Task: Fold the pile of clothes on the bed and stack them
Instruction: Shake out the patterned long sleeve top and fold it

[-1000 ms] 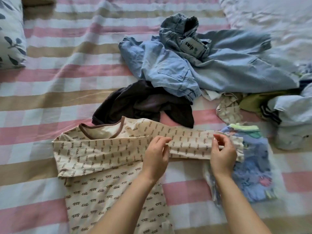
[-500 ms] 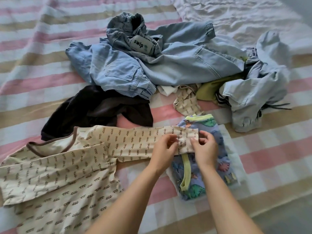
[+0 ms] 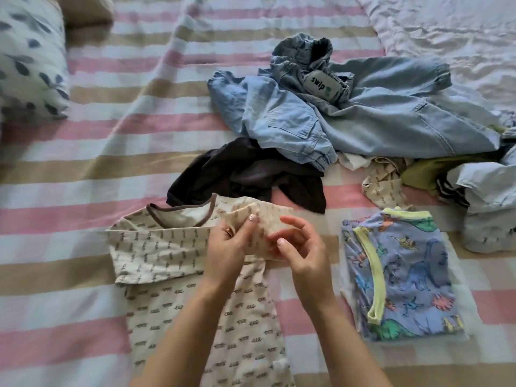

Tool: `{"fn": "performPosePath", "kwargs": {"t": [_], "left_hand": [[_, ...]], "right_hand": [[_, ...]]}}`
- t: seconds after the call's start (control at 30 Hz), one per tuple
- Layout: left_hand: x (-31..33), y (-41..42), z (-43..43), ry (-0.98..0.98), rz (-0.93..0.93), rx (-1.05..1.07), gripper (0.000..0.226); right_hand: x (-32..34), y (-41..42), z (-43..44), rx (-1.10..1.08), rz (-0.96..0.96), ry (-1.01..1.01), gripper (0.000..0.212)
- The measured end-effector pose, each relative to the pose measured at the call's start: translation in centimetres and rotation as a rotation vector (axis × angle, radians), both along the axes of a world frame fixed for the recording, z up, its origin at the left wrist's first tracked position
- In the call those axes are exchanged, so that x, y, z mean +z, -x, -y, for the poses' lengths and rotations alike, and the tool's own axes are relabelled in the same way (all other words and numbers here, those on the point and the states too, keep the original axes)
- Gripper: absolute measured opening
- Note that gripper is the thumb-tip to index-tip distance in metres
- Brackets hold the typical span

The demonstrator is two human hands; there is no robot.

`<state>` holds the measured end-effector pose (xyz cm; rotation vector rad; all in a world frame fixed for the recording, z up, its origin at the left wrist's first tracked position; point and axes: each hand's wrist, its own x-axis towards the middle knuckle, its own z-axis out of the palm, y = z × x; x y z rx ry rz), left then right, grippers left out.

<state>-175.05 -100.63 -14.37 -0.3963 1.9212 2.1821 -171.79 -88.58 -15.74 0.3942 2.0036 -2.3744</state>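
Cream long-sleeved cotton top with small brown print and brown neck trim (image 3: 167,247): lies flat on the bed, directly under and to the left of the fingers. Neck opening points away from the person; long axis runs from the neck toward the near edge of the view, where the hem is cut off. One sleeve is folded across the chest, crosswise to that axis.

Left hand (image 3: 229,247): fingers (image 3: 252,219) closed in a pinch on the end of the other sleeve, lifted off the body of the top. Right hand (image 3: 301,247): fingers (image 3: 282,243) curled and loosely parted, touching the same sleeve end from the right; whether they truly grip it I cannot tell.

Open room: bare bed left of the fingers out to the white pillow with blue leaf print (image 3: 30,60) at the far left edge. A narrow bare strip lies between the right hand and the folded blue dinosaur-print garment with yellow trim (image 3: 405,275), which lies flat, apart from the cream top.

Beyond the fingers: crumpled dark brown garment (image 3: 245,174), touching the cream top's neck edge. Further back and right, heap of light blue denim clothes (image 3: 363,121), one with a label reading "swip". More crumpled items run off the right edge.

Bed: pink, tan and white checked sheet (image 3: 83,163), slightly creased. White crinkled bedding (image 3: 446,29) at the far right corner.
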Motion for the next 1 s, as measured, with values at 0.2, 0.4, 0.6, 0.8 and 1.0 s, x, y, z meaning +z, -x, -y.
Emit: {"fn": "performPosePath", "kwargs": {"t": [0.2, 0.4, 0.6, 0.8, 1.0], "left_hand": [[-0.8, -0.3, 14.4, 0.097, 0.047, 0.203, 0.009], [-7.5, -0.8, 21.6, 0.194, 0.256, 0.334, 0.007], [-11.4, -2.3, 21.9, 0.588, 0.184, 0.332, 0.024], [-11.3, -8.7, 19.8, 0.635, 0.263, 0.344, 0.056], [-11.1, -17.7, 17.9, 0.561, 0.51, 0.339, 0.011]], "right_hand": [[-2.7, 1.0, 6.1, 0.042, 0.06, -0.26, 0.027], [-7.3, 1.6, 7.5, 0.062, 0.166, -0.578, 0.021], [-9.3, 1.4, 6.2, 0.06, 0.263, -0.696, 0.026], [-9.2, -4.0, 4.9, 0.058, 0.376, -0.692, 0.035], [-8.9, -12.6, 3.2, 0.069, 0.563, -0.676, 0.023]]}}
